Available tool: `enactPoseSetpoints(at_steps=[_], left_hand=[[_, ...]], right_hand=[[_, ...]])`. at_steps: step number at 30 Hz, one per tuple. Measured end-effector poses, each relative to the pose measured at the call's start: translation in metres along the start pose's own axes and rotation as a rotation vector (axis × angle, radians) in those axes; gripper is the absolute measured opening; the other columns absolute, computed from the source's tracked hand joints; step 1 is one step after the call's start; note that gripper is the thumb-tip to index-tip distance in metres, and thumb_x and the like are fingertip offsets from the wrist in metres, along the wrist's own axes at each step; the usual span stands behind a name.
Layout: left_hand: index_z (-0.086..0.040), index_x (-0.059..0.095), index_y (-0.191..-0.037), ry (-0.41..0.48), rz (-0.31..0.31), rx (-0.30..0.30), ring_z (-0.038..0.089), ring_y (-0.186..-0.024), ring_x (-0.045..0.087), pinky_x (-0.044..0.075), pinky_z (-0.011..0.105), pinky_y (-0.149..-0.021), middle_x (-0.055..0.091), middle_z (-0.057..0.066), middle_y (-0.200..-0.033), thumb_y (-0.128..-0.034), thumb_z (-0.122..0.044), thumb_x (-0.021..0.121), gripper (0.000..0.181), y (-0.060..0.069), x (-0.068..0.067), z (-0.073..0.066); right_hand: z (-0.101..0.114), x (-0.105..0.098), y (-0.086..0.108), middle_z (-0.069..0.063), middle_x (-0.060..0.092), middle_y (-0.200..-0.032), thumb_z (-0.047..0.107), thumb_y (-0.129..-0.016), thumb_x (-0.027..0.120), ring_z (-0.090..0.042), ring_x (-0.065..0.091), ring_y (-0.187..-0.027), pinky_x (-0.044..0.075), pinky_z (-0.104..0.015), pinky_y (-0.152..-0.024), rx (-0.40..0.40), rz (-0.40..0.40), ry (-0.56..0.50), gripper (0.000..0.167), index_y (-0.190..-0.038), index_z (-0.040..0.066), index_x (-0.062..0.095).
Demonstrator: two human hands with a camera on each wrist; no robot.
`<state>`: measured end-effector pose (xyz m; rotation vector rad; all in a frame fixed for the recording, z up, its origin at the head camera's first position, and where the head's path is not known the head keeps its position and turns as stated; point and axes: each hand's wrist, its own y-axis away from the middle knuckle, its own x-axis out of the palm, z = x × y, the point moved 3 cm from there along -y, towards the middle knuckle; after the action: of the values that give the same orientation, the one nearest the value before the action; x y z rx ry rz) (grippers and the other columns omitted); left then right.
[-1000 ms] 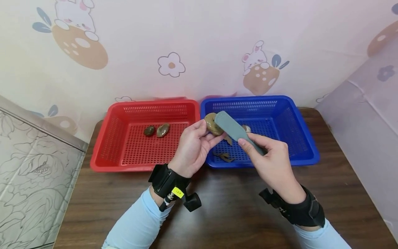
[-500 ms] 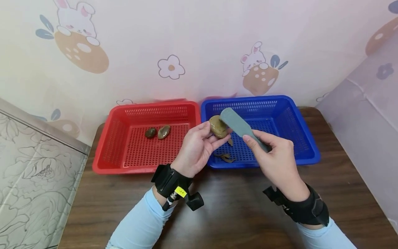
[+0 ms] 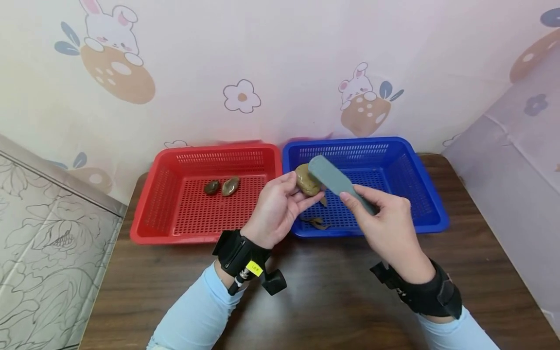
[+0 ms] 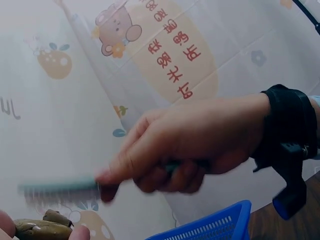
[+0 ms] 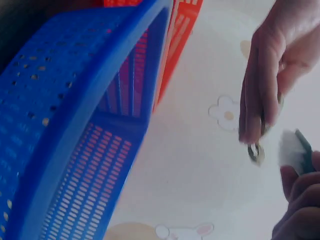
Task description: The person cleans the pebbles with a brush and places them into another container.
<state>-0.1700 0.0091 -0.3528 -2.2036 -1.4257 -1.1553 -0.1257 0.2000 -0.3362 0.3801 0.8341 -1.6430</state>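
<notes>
An olive-brown, glossy, rounded lump with a short stub is held by its edges in my left hand, between thumb and fingers, over the blue basket's left side. My right hand grips the handle of a grey-green brush. In the left wrist view the brush's pale bristles point down, blurred, just above the lump. The right wrist view has a small gap between the bristles and the lump's end. Brown, leaf-like scraps lie in the blue basket below.
Two small glossy brown lumps sit in the red basket on the left. The blue basket stands right beside it. Both rest on a dark wooden table, against a patterned wall covering.
Over the second, both hands have shifted slightly right with the lump and the brush. The brush head moves a little back and forth at the lump; both grips look the same.
</notes>
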Motion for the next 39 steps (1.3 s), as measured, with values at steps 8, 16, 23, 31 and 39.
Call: enactPoseSetpoints(at_steps=[8,16,23,31,39], left_hand=[[-0.007,0.042,-0.136,-0.021,-0.010,-0.005,0.031,-0.121,0.055,0.045,0.041,-0.100,0.054,0.014,-0.133,-0.1022,-0.026,0.034,0.040,0.0032,0.0005,-0.0010],[-0.010,0.044,-0.135,-0.076,-0.007,-0.020,0.031,-0.121,0.054,0.045,0.040,-0.101,0.052,0.015,-0.134,-0.1019,-0.026,0.035,0.038,0.0027,0.0010,0.0021],[-0.013,0.050,-0.132,-0.149,-0.009,-0.005,0.029,-0.121,0.055,0.045,0.039,-0.101,0.053,0.013,-0.133,-0.1008,-0.025,0.039,0.036,-0.0002,0.0000,0.0018],[-0.013,0.054,-0.131,-0.182,-0.053,0.019,0.027,-0.119,0.056,0.043,0.039,-0.102,0.053,0.010,-0.132,-0.0965,-0.019,0.049,0.035,-0.0011,-0.0014,0.0040],[-0.012,0.053,-0.132,-0.173,-0.068,0.031,0.025,-0.118,0.057,0.043,0.041,-0.102,0.052,0.009,-0.133,-0.0975,-0.017,0.046,0.035,-0.0009,-0.0004,0.0040]], right_hand=[[-0.0040,-0.0018,0.0018,-0.002,0.068,-0.081,0.042,-0.088,0.061,-0.011,0.052,-0.055,0.035,-0.023,-0.038,0.049,-0.030,0.014,0.037,-0.114,0.016,0.068],[-0.0043,0.0029,-0.0009,-0.004,0.070,-0.091,0.045,-0.089,0.058,-0.011,0.053,-0.059,0.039,-0.022,-0.041,0.059,0.024,0.011,0.042,-0.118,0.014,0.066],[-0.0008,0.0066,-0.0005,-0.001,0.070,-0.104,0.040,-0.088,0.062,-0.007,0.062,-0.075,0.046,-0.013,-0.052,0.025,0.039,-0.098,0.037,-0.118,0.019,0.066],[-0.0044,0.0026,-0.0021,-0.005,0.071,-0.097,0.041,-0.089,0.061,-0.012,0.055,-0.060,0.039,-0.021,-0.041,0.062,0.018,-0.021,0.039,-0.115,0.014,0.067],[-0.0048,0.0072,-0.0073,-0.009,0.069,-0.110,0.042,-0.090,0.058,-0.014,0.064,-0.083,0.047,-0.011,-0.057,0.082,0.130,-0.079,0.042,-0.120,0.013,0.064]])
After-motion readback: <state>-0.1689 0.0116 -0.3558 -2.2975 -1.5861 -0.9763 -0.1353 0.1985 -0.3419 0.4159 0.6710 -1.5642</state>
